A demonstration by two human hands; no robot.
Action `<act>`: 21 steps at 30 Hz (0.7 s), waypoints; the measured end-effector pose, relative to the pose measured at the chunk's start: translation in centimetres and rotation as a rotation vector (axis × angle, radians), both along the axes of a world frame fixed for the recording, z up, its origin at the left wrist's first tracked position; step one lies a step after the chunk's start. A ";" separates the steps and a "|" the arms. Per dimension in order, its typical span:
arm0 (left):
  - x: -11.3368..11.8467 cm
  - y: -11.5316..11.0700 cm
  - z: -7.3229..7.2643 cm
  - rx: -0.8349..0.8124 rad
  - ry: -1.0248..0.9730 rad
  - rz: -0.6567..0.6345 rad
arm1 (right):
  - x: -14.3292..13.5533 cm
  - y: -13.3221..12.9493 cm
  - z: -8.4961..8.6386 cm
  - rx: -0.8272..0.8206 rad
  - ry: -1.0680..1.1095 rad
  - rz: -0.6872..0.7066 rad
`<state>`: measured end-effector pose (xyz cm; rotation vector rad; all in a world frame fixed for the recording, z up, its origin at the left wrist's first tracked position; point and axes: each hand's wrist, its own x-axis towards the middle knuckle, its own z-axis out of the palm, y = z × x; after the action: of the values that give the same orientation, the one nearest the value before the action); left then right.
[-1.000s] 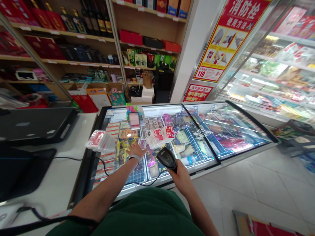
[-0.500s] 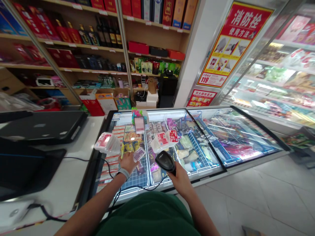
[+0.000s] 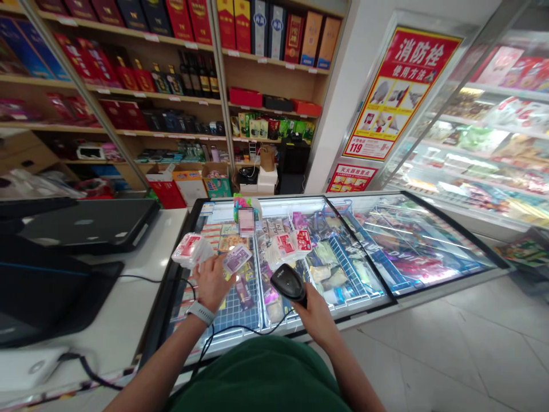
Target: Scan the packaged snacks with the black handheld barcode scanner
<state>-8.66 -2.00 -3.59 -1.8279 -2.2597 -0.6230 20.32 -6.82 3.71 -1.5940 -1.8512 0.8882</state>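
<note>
My right hand (image 3: 316, 313) grips scanner (image 3: 286, 280), mid-frame. Left hand (image 3: 212, 288) meets purple-labelled pack (image 3: 237, 258); can't tell if gripping. Pack lies between left stack (image 3: 189, 249) and centre stack (image 3: 281, 249). Done versus left: unclear.

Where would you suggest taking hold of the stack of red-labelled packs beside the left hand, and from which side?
I would span the opposite outer edges of the stack of red-labelled packs, coming from above and the near side, where the left hand is. Its thin clear packs lie layered and look loose, so gripping just one would probably let the others slide.
</note>
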 end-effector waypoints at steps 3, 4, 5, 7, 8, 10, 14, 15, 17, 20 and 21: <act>-0.2 -0.4 1.7 0.087 0.011 -0.001 | -0.2 -0.3 0.3 -0.005 -0.019 0.003; -0.2 -0.6 2.2 0.115 0.014 -0.004 | -0.3 -0.4 0.5 -0.007 -0.020 0.006; -0.3 -0.7 2.7 0.139 0.016 -0.008 | -0.4 -0.5 0.6 -0.008 -0.017 0.011; -0.4 -1.1 3.5 0.177 0.025 -0.015 | -0.5 -0.6 0.9 -0.004 -0.007 0.024; -0.4 -1.2 3.8 0.190 0.032 -0.017 | -0.5 -0.6 1.1 0.001 -0.002 0.031; -0.5 -1.5 4.4 0.212 0.048 -0.023 | -0.6 -0.6 1.4 0.017 0.000 0.044; -0.4 -2.0 5.1 0.251 0.078 -0.044 | -0.9 -0.5 2.0 0.051 -0.019 0.062; -0.3 -2.1 5.2 0.259 0.082 -0.051 | -1.0 -0.5 2.2 0.056 -0.021 0.067; -0.2 -2.3 5.4 0.268 0.084 -0.064 | -1.3 -0.6 2.5 0.059 -0.016 0.078; -0.1 -2.4 5.5 0.270 0.078 -0.071 | -1.8 -0.7 2.9 0.062 -0.007 0.100; -0.1 -2.5 5.5 0.270 0.080 -0.068 | -1.9 -0.8 3.0 0.064 -0.009 0.104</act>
<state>-8.73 -4.46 1.92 -1.7680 -1.9610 -0.8070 18.40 -7.60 6.69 -1.4772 -1.9644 0.8584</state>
